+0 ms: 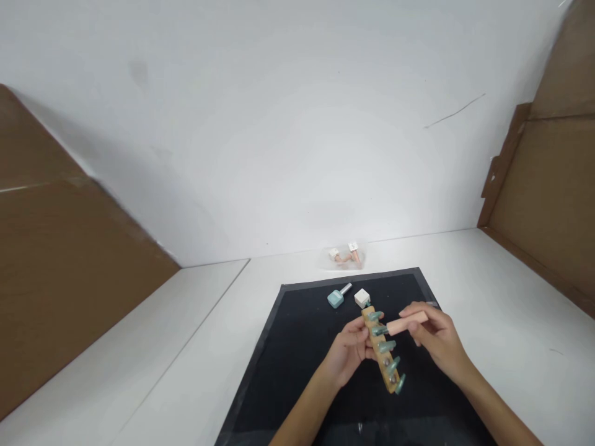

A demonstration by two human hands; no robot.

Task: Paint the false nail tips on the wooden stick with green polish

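My left hand [349, 348] is closed around the upper part of a wooden nail-tip stand [387, 367], which slants down to the right. Several glossy green false nails [387, 346] stick out along it. Between the fingers and thumb of my right hand [437, 339] is a nail polish brush [405, 323] with a pale pink cap-handle. Its tip meets, or lies very close to, the second nail from the top. Just beyond the stand's upper end is a white square polish bottle [362, 298] with green at its neck.
A teal polish bottle [335, 298] with a silver cap lies on the black mat [297, 347]. Behind the mat, a clear container [325, 261] holds pink-capped white bottles. Brown cardboard panels stand left [69, 248] and right [548, 186] of the white table [195, 371], before a white wall.
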